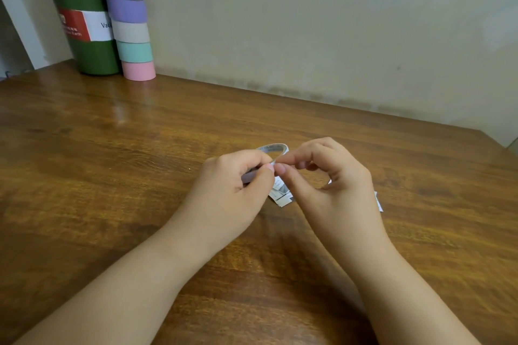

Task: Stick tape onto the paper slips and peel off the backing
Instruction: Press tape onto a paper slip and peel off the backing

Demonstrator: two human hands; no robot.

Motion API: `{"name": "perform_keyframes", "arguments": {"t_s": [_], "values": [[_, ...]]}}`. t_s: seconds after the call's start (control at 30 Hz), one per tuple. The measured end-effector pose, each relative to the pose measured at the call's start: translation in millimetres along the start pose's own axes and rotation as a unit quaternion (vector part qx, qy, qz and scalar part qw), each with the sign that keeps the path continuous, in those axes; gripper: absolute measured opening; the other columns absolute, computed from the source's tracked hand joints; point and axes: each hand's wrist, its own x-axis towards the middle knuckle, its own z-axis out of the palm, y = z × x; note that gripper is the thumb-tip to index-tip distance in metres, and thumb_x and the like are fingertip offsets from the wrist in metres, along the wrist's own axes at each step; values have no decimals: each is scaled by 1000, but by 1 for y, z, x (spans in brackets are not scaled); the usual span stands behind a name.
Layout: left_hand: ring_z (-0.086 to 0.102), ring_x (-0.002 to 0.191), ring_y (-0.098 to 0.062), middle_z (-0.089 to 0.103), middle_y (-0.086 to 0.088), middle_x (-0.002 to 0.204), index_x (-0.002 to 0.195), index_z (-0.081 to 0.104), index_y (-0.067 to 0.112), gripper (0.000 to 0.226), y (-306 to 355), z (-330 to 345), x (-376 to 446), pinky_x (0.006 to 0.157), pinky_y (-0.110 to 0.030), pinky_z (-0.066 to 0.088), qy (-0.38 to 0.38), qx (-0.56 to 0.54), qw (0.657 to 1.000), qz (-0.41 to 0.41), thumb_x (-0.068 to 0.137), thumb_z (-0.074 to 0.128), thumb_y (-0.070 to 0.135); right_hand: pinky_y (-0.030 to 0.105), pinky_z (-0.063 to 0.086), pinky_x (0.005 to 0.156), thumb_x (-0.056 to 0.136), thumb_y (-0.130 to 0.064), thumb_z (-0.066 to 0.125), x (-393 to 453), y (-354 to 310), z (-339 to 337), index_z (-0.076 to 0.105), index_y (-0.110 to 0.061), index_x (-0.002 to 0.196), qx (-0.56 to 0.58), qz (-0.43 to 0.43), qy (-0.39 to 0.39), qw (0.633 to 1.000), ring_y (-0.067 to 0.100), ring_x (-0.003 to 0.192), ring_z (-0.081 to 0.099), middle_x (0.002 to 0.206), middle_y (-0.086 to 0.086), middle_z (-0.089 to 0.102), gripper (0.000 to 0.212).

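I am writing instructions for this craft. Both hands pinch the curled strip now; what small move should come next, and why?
Probably the right hand should pull its pinched end slowly away from the left hand. Both grips meet at one spot on the curled strip, which suggests the backing is only started there.

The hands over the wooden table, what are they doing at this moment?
A person is working on a narrow paper strip held just above the wooden table. The left hand pinches one part of it, and the right hand pinches it right beside, fingertips meeting. The strip curls in a loop behind the fingers. More paper slips lie on the table under the hands. Whether any backing is coming off cannot be told.
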Motion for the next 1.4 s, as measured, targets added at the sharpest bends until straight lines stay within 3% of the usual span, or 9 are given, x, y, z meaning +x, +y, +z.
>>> {"name": "perform_keyframes", "arguments": {"t_s": [0.2, 0.3, 0.43, 0.6, 0.73, 0.93, 1.07, 1.23, 1.4], "values": [[39, 48, -5, 44, 7, 48, 62, 63, 16, 24, 0, -1, 2, 46, -21, 28, 10, -22, 1000, 4, 79, 52, 28, 12, 39, 73, 79, -17, 69, -2, -3, -1, 67, -21, 75, 17, -15, -11, 1000, 6, 79, 54, 79, -13, 58, 6], [38, 47, -3, 43, 10, 47, 58, 58, 19, 25, 0, -3, 3, 46, -18, 28, 4, -54, 999, 3, 75, 50, 35, 14, 40, 73, 80, -13, 68, -3, -4, 1, 66, -18, 75, 22, -30, -3, 999, 6, 79, 53, 79, -11, 57, 7], [43, 49, 0, 48, 14, 46, 51, 55, 28, 30, 4, -2, 3, 51, -12, 32, -16, -138, 990, -9, 79, 51, 19, 18, 39, 75, 83, -11, 66, -2, -3, 1, 63, -15, 75, 24, -54, -15, 998, 10, 80, 51, 79, -10, 55, 10], [46, 49, 5, 50, 19, 44, 57, 58, 26, 27, 8, -3, 2, 53, -7, 32, -46, -191, 980, -37, 80, 48, 19, 14, 35, 75, 89, -16, 60, 1, -2, -4, 60, -20, 79, 20, -74, -61, 995, 5, 80, 46, 80, -18, 50, 11], [39, 47, 1, 44, 15, 43, 55, 61, 22, 28, 7, -7, 6, 58, -19, 33, -54, -210, 973, -74, 79, 47, 23, 12, 35, 73, 89, -22, 57, 3, -3, -13, 57, -26, 82, 32, -65, -107, 992, 5, 77, 46, 78, -20, 47, 8], [38, 54, -4, 42, 12, 50, 91, 65, 19, 21, -5, -18, 13, 59, -20, 34, -4, -173, 980, -95, 98, 45, 17, 9, 39, 65, 84, -27, 66, 8, -4, -27, 67, -23, 81, 180, 86, -77, 977, 3, 71, 51, 75, -1, 62, 5], [39, 56, -6, 47, 11, 57, 119, 47, 47, 35, -5, -12, 9, 62, -26, 33, -11, -163, 981, -108, 99, 40, 19, 16, 40, 72, 89, -39, 57, 7, 2, -18, 74, -23, 95, 275, 198, -66, 938, 3, 72, 48, 73, -16, 56, 23], [34, 57, -8, 37, -7, 72, 96, 73, 25, 40, 4, -16, 10, 70, -28, 32, -27, -306, 937, -167, 96, 38, 4, 26, 39, 69, 87, -34, 44, 7, -1, -12, 73, -24, 104, 399, 224, -94, 884, 12, 73, 43, 81, -4, 50, 35], [39, 61, -7, 48, 2, 68, 104, 73, 11, 35, 4, -20, 10, 69, -27, 36, -102, -477, 851, -193, 76, 52, 8, 29, 38, 74, 84, -30, 41, 3, -6, -9, 69, -26, 114, 448, 202, -150, 858, 13, 76, 43, 84, -1, 50, 42]]}}
